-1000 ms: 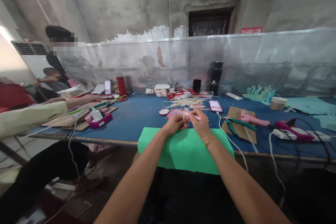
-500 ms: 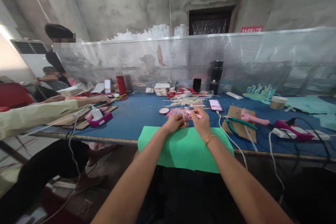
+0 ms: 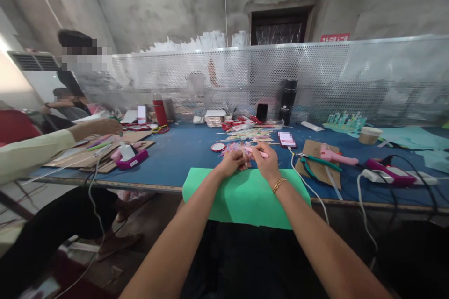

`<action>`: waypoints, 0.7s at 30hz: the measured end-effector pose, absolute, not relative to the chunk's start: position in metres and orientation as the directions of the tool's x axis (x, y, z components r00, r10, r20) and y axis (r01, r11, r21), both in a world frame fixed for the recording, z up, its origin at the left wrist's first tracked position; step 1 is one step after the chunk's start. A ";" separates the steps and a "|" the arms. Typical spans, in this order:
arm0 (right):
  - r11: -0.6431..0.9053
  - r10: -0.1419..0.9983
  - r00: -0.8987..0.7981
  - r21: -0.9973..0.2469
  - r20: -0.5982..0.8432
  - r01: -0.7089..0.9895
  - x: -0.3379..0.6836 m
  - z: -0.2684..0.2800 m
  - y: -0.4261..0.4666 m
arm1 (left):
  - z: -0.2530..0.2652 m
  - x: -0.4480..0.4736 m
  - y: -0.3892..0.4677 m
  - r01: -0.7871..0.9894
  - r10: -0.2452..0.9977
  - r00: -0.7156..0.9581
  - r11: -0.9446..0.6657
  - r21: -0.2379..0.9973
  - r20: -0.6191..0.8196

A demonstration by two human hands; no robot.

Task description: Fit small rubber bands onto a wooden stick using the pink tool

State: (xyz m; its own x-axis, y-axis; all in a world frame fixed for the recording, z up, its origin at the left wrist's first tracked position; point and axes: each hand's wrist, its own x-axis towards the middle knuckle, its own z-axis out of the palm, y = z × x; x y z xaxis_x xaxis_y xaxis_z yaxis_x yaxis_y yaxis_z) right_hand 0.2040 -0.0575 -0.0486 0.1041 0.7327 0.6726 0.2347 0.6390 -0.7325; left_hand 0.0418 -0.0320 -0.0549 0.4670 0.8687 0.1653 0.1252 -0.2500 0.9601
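Observation:
My right hand (image 3: 268,162) is closed around a pink pen-shaped tool (image 3: 262,153), its front end pointing left toward my other hand. Pinched in my left hand (image 3: 230,164) is a small pale strip (image 3: 245,155), partly hidden by the fingers. The two hands nearly meet above the near side of a heap of pink and purple shreds (image 3: 228,150). Under my wrists a green cloth (image 3: 245,198) drapes over the table's front edge. A red-rimmed round lid (image 3: 218,147) lies left of the heap.
Thin strips (image 3: 245,135) lie behind the heap, with a phone (image 3: 287,139) to their right. Teal pliers (image 3: 310,168) and a pink glue gun (image 3: 338,155) rest on cardboard. A purple power strip (image 3: 393,173) trails cables at right. A co-worker's arm (image 3: 91,128) reaches in from the left.
The co-worker's hand at the left has lifted and drawn back from the cardboard, uncovering coloured sticks there. My own hands stay almost in place, with the pink tool and pale strip still held.

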 end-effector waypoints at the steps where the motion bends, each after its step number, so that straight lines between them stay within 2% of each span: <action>1: 0.645 0.732 0.084 -0.728 0.676 0.235 0.204 -0.048 -0.058 | -0.055 0.042 -0.032 0.117 0.867 0.469 -0.250 0.961 0.168; 7: 0.630 0.725 0.148 -0.734 0.673 0.254 0.205 -0.048 -0.058 | -0.054 0.042 -0.033 0.135 0.872 0.462 -0.247 0.959 0.160; 13: 0.648 0.727 0.086 -0.723 0.681 0.239 0.204 -0.048 -0.058 | -0.055 0.041 -0.032 0.115 0.872 0.459 -0.247 0.962 0.169; 18: 0.625 0.725 0.157 -0.736 0.671 0.259 0.205 -0.047 -0.058 | -0.053 0.041 -0.033 0.146 0.875 0.458 -0.244 0.959 0.153; 21: 0.640 0.724 0.122 -0.727 0.679 0.249 0.205 -0.047 -0.059 | -0.052 0.041 -0.034 0.136 0.874 0.459 -0.246 0.960 0.159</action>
